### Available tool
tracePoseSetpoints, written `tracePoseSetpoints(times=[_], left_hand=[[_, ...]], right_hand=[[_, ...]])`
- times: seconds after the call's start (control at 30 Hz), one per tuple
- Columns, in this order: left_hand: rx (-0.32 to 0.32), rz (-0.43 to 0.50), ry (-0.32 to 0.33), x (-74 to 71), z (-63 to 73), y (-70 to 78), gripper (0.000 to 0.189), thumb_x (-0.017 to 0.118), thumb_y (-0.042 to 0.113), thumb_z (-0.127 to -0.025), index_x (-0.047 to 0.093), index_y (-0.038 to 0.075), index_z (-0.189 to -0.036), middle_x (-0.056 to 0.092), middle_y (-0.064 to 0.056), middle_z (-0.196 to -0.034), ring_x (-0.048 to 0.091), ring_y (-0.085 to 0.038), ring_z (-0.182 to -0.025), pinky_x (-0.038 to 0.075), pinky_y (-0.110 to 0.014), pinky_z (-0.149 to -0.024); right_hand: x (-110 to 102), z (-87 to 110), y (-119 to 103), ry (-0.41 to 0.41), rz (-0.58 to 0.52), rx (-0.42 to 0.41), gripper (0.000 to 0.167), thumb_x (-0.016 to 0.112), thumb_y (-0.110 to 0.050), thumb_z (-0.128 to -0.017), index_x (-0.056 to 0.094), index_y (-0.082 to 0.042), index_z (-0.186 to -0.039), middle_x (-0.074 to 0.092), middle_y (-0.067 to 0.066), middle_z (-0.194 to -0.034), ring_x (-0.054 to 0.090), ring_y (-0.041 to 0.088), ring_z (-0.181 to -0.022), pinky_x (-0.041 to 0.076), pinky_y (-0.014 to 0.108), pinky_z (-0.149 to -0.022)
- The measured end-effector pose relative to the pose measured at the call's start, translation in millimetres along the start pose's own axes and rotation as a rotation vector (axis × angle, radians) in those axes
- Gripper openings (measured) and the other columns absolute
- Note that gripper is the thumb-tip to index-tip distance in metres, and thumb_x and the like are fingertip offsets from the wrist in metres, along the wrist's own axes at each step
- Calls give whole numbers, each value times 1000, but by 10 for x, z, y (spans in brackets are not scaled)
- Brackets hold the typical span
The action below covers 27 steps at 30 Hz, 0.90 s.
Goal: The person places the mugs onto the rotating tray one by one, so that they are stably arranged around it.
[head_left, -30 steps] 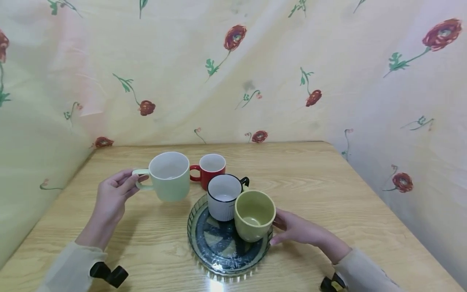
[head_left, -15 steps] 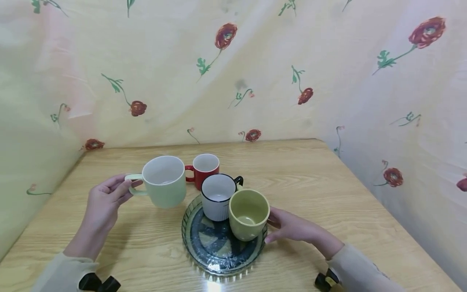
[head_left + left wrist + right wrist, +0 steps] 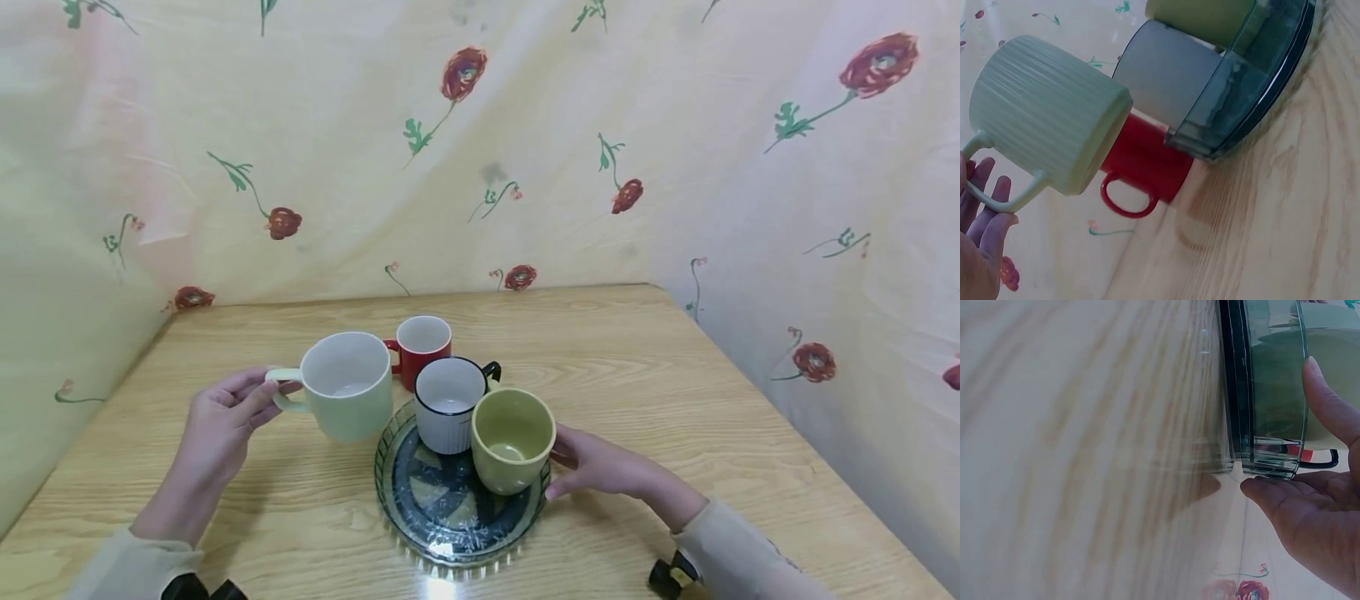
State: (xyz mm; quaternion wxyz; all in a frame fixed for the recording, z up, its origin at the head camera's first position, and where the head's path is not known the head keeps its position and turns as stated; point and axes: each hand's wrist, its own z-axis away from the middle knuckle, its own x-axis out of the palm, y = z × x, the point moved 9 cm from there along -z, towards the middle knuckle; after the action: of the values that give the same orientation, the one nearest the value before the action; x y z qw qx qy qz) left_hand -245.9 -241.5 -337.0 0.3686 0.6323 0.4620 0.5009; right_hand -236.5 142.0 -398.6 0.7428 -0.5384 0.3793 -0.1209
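Observation:
My left hand (image 3: 221, 421) pinches the handle of a pale green mug (image 3: 351, 404), held upright above the table, left of the tray. In the left wrist view, the ribbed side of that mug (image 3: 1047, 112) fills the left part. A round, dark glass tray (image 3: 457, 525) with clear fluted walls bears a white mug with a black rim (image 3: 448, 429) and a yellow-green mug (image 3: 510, 475). At the tray's right side is my right hand (image 3: 607, 467), fingers extended, thumb apart. Its thumb (image 3: 1329, 403) and fingertips touch the glass wall in the right wrist view.
Behind the tray a red mug (image 3: 423, 362), white inside, stands on the wooden table (image 3: 637, 358), its handle toward the left. A flowered cloth (image 3: 360, 167) hangs behind the table and along its sides.
The pale green mug in my left hand has come lower and, in the last half second, toward the tray. My right hand stays at the tray. The head view has shifted slightly.

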Motion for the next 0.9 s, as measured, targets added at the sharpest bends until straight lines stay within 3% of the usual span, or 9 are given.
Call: tracePoseSetpoints(times=[0.47,0.7,0.9], left_hand=[[-43,-89,-126,398,140,-185,30,55,-1,-95,74,22,-97,76,8,-93,71,-3,-90,58,-18,-78],[-54,-125,-161,451,157,-249,30,57,0,-94,74,24,-97,75,11,-95,69,-1,-90,58,-17,-78],[-80,-163,-153,438,166,-288,30,58,1,-94,72,28,-97,74,13,-96,69,0,-91,58,-17,-79]], right_hand=[[4,14,38,-14,-55,11,101,76,-16,-80,9,16,-148,12,36,-154,20,53,-141,22,53,-114],[5,10,27,-19,-62,8,101,75,-17,-80,8,16,-148,12,36,-155,19,53,-141,23,51,-113],[2,8,35,-20,-59,14,101,75,-16,-81,7,15,-148,11,36,-155,19,53,-141,23,52,-114]])
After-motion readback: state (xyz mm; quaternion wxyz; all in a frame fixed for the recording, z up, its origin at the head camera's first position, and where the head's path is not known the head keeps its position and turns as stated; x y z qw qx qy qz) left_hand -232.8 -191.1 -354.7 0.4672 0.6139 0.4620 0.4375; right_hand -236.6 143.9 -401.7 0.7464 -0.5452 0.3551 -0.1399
